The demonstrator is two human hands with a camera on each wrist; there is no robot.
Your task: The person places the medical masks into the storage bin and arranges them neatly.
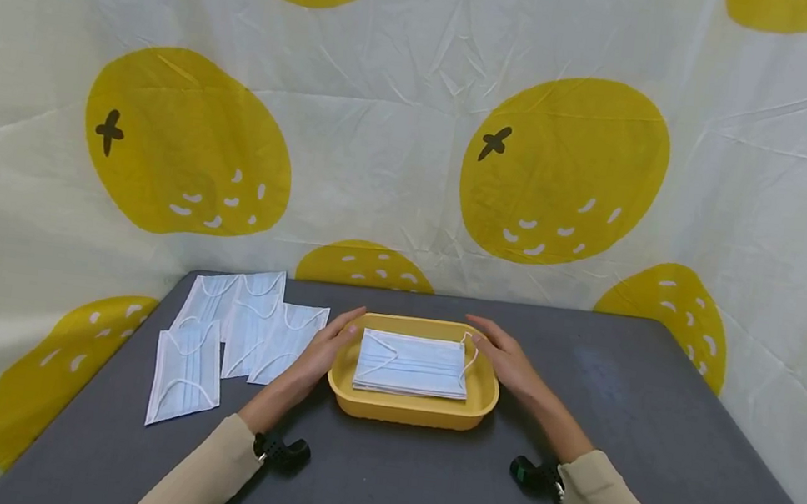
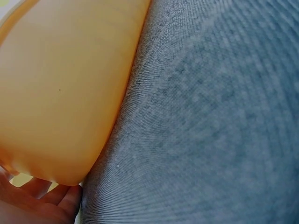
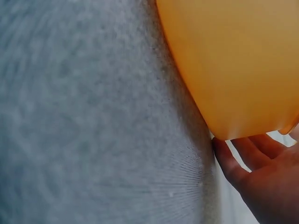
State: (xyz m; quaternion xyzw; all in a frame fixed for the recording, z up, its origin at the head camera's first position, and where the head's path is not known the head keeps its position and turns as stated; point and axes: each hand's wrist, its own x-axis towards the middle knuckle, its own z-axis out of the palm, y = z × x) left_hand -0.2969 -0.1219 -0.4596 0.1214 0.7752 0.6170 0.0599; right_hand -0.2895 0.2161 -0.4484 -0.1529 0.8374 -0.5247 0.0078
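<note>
A yellow plastic tray [image 1: 409, 415] sits on the dark tabletop, with a neat stack of light blue face masks [image 1: 412, 367] lying flat in it. White ear loops stick out from the stack, one of them reaching up near the right thumb. My left hand [image 1: 315, 352] holds the tray's left end, thumb at the rim and fingers along the outer wall. At the opposite end my right hand [image 1: 515, 373] grips in the same way. Both wrist views show fingertips [image 3: 226, 161] against the tray's outer side, low down by the table surface.
Several loose face masks [image 1: 186, 377] lie spread and partly overlapping on the table left of the tray. The grey table [image 1: 405, 488] reaches back to a white cloth [image 1: 375, 173] printed with yellow fruit. Each wrist wears a black strapped device [image 1: 284, 454].
</note>
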